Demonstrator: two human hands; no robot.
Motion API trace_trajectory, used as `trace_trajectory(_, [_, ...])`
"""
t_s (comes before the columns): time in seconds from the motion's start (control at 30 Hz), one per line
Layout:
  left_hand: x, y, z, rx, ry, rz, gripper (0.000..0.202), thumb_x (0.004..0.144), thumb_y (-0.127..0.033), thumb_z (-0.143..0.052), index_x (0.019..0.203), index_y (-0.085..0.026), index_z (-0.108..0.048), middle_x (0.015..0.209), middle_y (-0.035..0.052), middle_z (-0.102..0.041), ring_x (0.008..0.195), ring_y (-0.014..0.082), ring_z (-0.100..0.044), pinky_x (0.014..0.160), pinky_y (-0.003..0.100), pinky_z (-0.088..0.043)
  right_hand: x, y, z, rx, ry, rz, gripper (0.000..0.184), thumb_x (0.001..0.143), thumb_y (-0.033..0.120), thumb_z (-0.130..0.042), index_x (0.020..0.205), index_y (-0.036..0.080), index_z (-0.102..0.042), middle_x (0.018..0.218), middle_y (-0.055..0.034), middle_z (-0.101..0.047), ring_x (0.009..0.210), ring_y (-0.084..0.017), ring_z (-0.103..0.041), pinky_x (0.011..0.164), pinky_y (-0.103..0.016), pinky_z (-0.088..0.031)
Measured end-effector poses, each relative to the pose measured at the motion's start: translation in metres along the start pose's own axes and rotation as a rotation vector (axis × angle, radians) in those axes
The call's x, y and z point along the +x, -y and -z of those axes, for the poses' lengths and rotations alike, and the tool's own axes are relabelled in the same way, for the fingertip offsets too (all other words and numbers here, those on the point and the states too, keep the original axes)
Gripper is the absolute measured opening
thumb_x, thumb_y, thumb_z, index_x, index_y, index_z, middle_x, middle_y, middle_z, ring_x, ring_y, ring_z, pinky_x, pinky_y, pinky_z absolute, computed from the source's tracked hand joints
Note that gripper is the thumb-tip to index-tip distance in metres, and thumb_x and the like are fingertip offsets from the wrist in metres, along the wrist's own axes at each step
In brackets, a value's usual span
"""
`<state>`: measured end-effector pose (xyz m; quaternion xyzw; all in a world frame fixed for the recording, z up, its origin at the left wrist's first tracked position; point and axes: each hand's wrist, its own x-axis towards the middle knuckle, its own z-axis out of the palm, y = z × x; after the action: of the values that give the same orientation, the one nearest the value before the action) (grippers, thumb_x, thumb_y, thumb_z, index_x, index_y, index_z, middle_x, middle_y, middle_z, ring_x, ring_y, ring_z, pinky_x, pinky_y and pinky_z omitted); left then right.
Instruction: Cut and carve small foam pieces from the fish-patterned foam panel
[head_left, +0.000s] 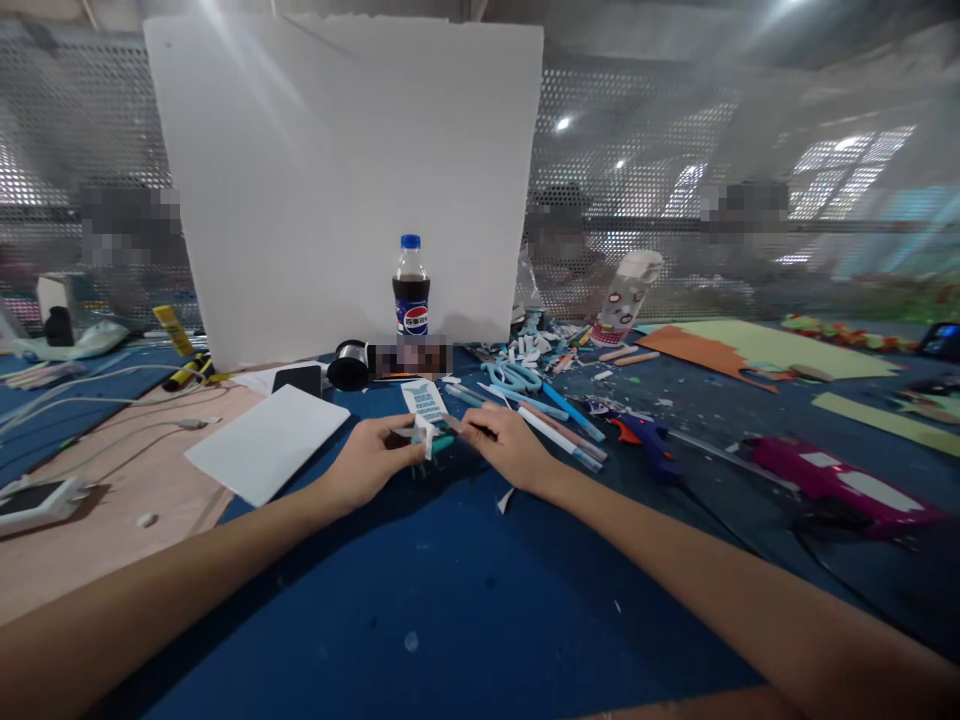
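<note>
My left hand (367,458) pinches a small folded piece of white paper (428,438) between thumb and fingers. Close to its right, my right hand (514,447) is closed, and a thin pale sliver shows at its fingertips; I cannot make out what it is. Just beyond my hands lies a white paper with blue-grey printed marks (424,398). Something green, partly hidden, sits below the paper piece. Blue-handled scissors (514,377) and several pens (559,437) lie beyond and beside my right hand. A small paper scrap (505,500) rests near my right wrist.
A tall white board (345,180) stands at the back behind a cola bottle (412,300). To the left are a white sheet (266,445) and cables. On the right lie a blue glue gun (651,448), a magenta tool (840,480), coloured paper (780,345) and a tilted drinking bottle (626,298).
</note>
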<state>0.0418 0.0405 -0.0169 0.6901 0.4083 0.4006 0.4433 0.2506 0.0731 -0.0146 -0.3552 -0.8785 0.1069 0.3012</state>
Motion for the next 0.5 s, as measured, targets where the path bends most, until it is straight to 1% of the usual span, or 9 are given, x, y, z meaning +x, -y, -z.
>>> trace_trajectory(0.07, [0.003, 0.000, 0.002, -0.037, -0.060, 0.043, 0.033, 0.074, -0.036, -0.060, 0.096, -0.013, -0.063, 0.079, 0.0045, -0.064, 0.065, 0.0137, -0.055, 0.064, 0.026, -0.044, 0.000, -0.006, 0.005, 0.017, -0.028, -0.081, 0.049, 0.089, 0.054, -0.026, 0.058, 0.018, -0.038, 0.055, 0.0007, -0.041, 0.057, -0.014, -0.040, 0.055, -0.026, -0.025])
trace_trajectory(0.13, [0.006, 0.001, 0.003, -0.063, -0.107, 0.075, 0.033, 0.075, -0.037, -0.058, 0.095, -0.012, -0.063, 0.079, 0.0052, -0.064, 0.063, 0.0129, -0.055, 0.062, 0.025, -0.044, 0.004, -0.013, 0.011, 0.071, -0.081, -0.187, 0.047, 0.088, 0.055, -0.025, 0.060, 0.019, -0.036, 0.057, 0.0011, -0.040, 0.055, -0.013, -0.040, 0.054, -0.026, -0.027])
trace_trajectory(0.17, [0.007, 0.001, 0.004, -0.078, -0.113, 0.078, 0.033, 0.075, -0.037, -0.058, 0.095, -0.011, -0.062, 0.080, 0.0056, -0.063, 0.064, 0.0129, -0.055, 0.063, 0.025, -0.044, 0.007, -0.017, 0.014, 0.104, -0.152, -0.242, 0.047, 0.088, 0.057, -0.024, 0.061, 0.020, -0.035, 0.056, 0.0018, -0.038, 0.053, -0.013, -0.039, 0.054, -0.027, -0.028])
trace_trajectory(0.23, [0.009, 0.003, 0.004, -0.097, -0.091, 0.061, 0.033, 0.076, -0.036, -0.057, 0.097, -0.012, -0.060, 0.083, 0.0061, -0.064, 0.065, 0.0128, -0.055, 0.064, 0.025, -0.043, 0.021, -0.025, 0.019, 0.114, -0.273, -0.298, 0.044, 0.082, 0.061, -0.034, 0.066, 0.021, -0.034, 0.058, 0.0030, -0.037, 0.053, -0.013, -0.038, 0.053, -0.027, -0.028])
trace_trajectory(0.27, [0.010, 0.005, 0.004, -0.087, -0.071, 0.053, 0.032, 0.076, -0.036, -0.058, 0.097, -0.011, -0.060, 0.084, 0.0063, -0.064, 0.066, 0.0131, -0.055, 0.063, 0.025, -0.043, 0.031, -0.030, 0.020, 0.130, -0.302, -0.313, 0.043, 0.079, 0.062, -0.040, 0.068, 0.021, -0.034, 0.059, 0.0034, -0.038, 0.054, -0.013, -0.039, 0.054, -0.027, -0.030])
trace_trajectory(0.33, [0.010, 0.008, 0.003, -0.007, -0.054, 0.041, 0.031, 0.074, -0.036, -0.059, 0.094, -0.012, -0.061, 0.082, 0.0061, -0.064, 0.067, 0.0147, -0.056, 0.061, 0.025, -0.042, 0.057, -0.039, 0.022, 0.138, -0.406, -0.326, 0.042, 0.072, 0.060, -0.052, 0.069, 0.021, -0.035, 0.063, 0.0022, -0.042, 0.058, -0.014, -0.043, 0.057, -0.028, -0.033])
trace_trajectory(0.4, [0.010, 0.011, 0.003, 0.090, -0.056, 0.030, 0.030, 0.073, -0.036, -0.061, 0.091, -0.013, -0.061, 0.079, 0.0054, -0.064, 0.068, 0.0161, -0.056, 0.060, 0.025, -0.042, 0.086, -0.049, 0.021, 0.119, -0.452, -0.337, 0.045, 0.059, 0.053, -0.067, 0.071, 0.021, -0.037, 0.070, -0.0005, -0.049, 0.066, -0.017, -0.047, 0.061, -0.029, -0.035])
trace_trajectory(0.47, [0.009, 0.011, 0.003, 0.163, -0.046, 0.014, 0.030, 0.073, -0.038, -0.061, 0.090, -0.013, -0.061, 0.077, 0.0048, -0.064, 0.068, 0.0166, -0.056, 0.058, 0.025, -0.040, 0.112, -0.061, 0.016, 0.212, -0.453, -0.355, 0.045, 0.053, 0.042, -0.074, 0.068, 0.021, -0.037, 0.078, -0.0037, -0.054, 0.075, -0.019, -0.051, 0.068, -0.031, -0.036])
trace_trajectory(0.5, [0.009, 0.011, 0.004, 0.189, -0.035, 0.005, 0.030, 0.073, -0.039, -0.060, 0.089, -0.014, -0.061, 0.076, 0.0045, -0.063, 0.067, 0.0165, -0.055, 0.057, 0.025, -0.040, 0.122, -0.066, 0.013, 0.241, -0.427, -0.358, 0.046, 0.051, 0.039, -0.075, 0.066, 0.021, -0.036, 0.077, -0.0041, -0.056, 0.076, -0.020, -0.053, 0.069, -0.032, -0.037])
